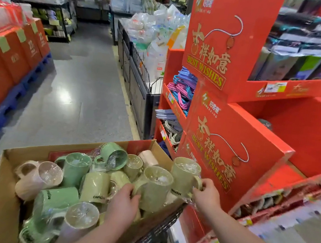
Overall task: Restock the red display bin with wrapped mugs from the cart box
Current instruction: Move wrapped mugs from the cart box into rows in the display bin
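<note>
At 6 o'clock the left hand [124,202] curls its fingers around the side of a yellow-green wrapped mug [155,190] inside the cardboard box [6,193]. At 5 o'clock the right hand [206,195] pinches the handle of a second wrapped mug [183,173], upright at the right edge of the box. The box sits on a black wire cart [145,241] and holds many other wrapped mugs [76,169]. At 3 o'clock, farther, the red display bin [312,139] stands just beside the cart. At 1 o'clock coloured hangers [182,91] lie on a red shelf.
</note>
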